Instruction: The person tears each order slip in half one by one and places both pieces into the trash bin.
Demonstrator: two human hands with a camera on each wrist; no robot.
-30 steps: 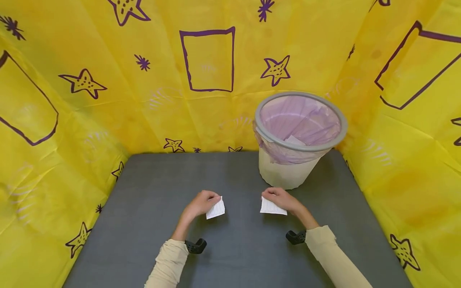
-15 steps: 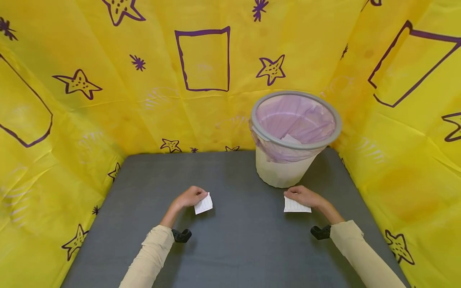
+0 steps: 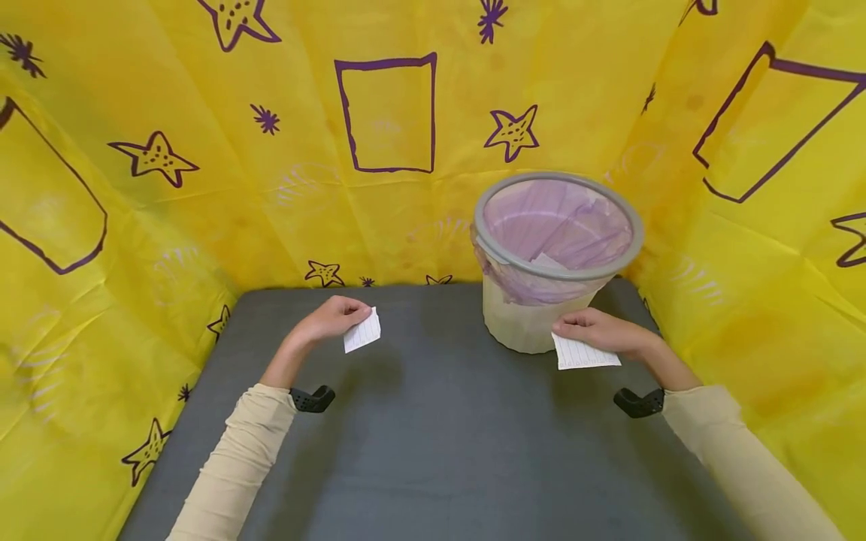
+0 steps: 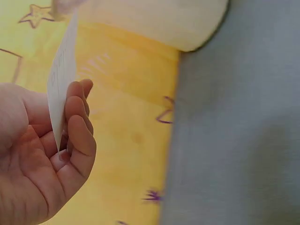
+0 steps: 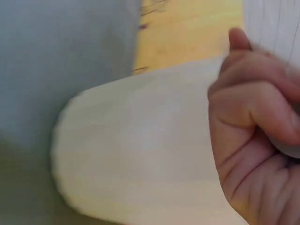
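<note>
My left hand pinches a small piece of lined white paper above the left half of the table. In the left wrist view that paper is seen nearly edge-on between thumb and fingers. A second piece of lined paper hangs from my right hand, which grips its upper edge just in front of the waste bin. The right wrist view has the curled fingers close up, with part of the paper at the top right corner and the bin's pale wall behind.
The bin has a grey rim and a purple liner bag, with a white scrap inside. It stands at the back right of the grey table. Yellow patterned cloth encloses the back and sides.
Both hands have moved apart and then up off the table, each carrying its piece of paper. The right hand is now in front of the bin. The bin has stayed put.
</note>
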